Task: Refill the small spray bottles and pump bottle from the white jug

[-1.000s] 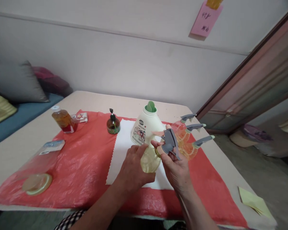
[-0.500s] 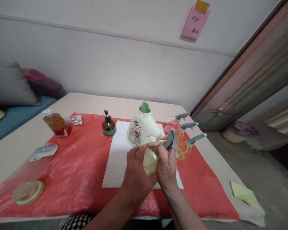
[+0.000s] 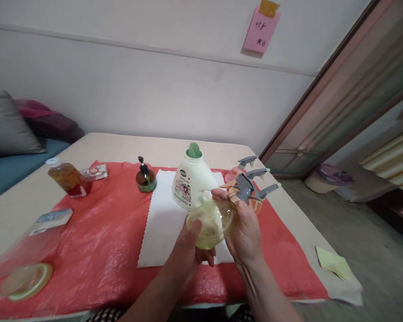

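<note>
A clear yellow spray bottle with a grey trigger head is tilted sideways between my hands, above the white sheet. My left hand is closed round the bottle's base, thumb on the near side and fingers underneath. My right hand grips its neck end, just below the trigger head. Right behind the bottle stands a white detergent jug with a green spout, uncapped. Several more spray bottles stand to the right, partly hidden by the held one; one has a pink body.
Red plastic sheeting covers much of the table. A brown pump bottle stands left of the jug. Farther left are an amber liquid bottle, a small box and a clear bag. Yellow notes lie at the right edge.
The spray bottle has been tipped towards its side, its base swung left. My left hand has shifted from its upper part to its base. The view has turned slightly right.
</note>
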Motion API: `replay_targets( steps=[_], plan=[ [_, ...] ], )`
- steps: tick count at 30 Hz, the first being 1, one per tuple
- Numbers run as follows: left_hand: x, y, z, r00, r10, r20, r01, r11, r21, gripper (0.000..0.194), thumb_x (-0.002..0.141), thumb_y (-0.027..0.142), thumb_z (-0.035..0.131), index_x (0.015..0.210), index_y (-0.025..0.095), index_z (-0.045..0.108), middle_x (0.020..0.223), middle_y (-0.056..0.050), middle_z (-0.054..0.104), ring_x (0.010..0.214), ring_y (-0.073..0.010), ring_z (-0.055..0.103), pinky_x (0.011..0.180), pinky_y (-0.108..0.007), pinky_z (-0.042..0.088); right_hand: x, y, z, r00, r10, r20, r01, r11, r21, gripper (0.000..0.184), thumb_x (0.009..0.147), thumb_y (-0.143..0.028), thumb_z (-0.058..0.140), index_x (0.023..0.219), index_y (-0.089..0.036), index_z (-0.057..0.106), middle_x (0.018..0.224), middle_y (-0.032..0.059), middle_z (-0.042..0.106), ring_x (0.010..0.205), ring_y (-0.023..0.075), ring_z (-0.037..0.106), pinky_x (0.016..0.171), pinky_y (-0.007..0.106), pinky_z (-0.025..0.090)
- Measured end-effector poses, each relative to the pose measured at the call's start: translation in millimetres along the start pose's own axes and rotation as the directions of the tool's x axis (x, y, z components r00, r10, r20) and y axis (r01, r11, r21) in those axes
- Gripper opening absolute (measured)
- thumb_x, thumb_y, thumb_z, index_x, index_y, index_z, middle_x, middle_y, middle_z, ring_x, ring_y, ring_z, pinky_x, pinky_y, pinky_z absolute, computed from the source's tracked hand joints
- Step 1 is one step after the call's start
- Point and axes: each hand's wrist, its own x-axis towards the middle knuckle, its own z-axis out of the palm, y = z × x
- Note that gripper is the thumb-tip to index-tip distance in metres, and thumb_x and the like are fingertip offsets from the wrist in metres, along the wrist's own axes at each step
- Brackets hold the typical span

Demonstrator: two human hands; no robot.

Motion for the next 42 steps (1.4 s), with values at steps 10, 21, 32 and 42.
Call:
replay_targets(
  steps=[10, 21, 32, 42],
  plan=[
    [11, -37, -5.0, 0.402, 0.883, 0.244, -0.660, 0.095, 0.745, 0.087, 0.080, 0.022, 0.076, 0.145, 0.033, 0.019, 0.150, -0.014, 0.030, 0.141, -0.0306, 0.039, 0.111, -0.053, 0.044, -2, -2, 5, 0.996, 0.085, -0.017, -0.079, 0.972, 0.219, 0.028, 0.085, -0.052, 0.065, 0.097, -0.026, 0.071, 0.119, 0.0066, 0.073, 0.120, 0.0265, 0.062, 0.105, 0.050, 0.047],
    [-6, -11, 1.1, 0.952, 0.291, 0.094, -0.302, 0.942, 0.145, 0.075, 0.090, 0.068, 0.050, 0.151, 0.037, 0.021, 0.154, -0.013, 0.040, 0.126, -0.0293, 0.059, 0.092, -0.043, 0.057, 8, -13, -2, 0.994, -0.013, -0.107, 0.036, 0.976, 0.213, 0.020, 0.081, -0.043, 0.068, 0.080, -0.024, 0.065, 0.077, -0.0021, 0.069, 0.078, 0.0179, 0.067, 0.082, 0.036, 0.055],
    [1, -22, -12.5, 0.765, 0.611, 0.202, -0.624, 0.627, 0.466, 0.082, 0.078, 0.027, 0.079, 0.141, 0.037, 0.028, 0.144, -0.009, 0.045, 0.130, -0.0291, 0.051, 0.103, -0.047, 0.050, 0, -1, 7, 0.995, 0.063, -0.077, -0.045, 0.973, 0.225, 0.033, 0.080, -0.054, 0.071, 0.097, -0.025, 0.070, 0.109, 0.0037, 0.073, 0.107, 0.0226, 0.065, 0.094, 0.041, 0.052],
    [-3, -15, -9.6, 0.898, 0.390, 0.204, -0.436, 0.855, 0.281, 0.092, 0.082, 0.056, 0.071, 0.153, 0.044, 0.014, 0.155, -0.009, 0.038, 0.134, -0.0301, 0.050, 0.105, -0.048, 0.048, 3, -9, 4, 0.990, 0.065, -0.126, -0.036, 0.975, 0.219, 0.031, 0.079, -0.052, 0.070, 0.088, -0.023, 0.063, 0.083, 0.0008, 0.071, 0.086, 0.0206, 0.068, 0.084, 0.039, 0.055]
  ],
)
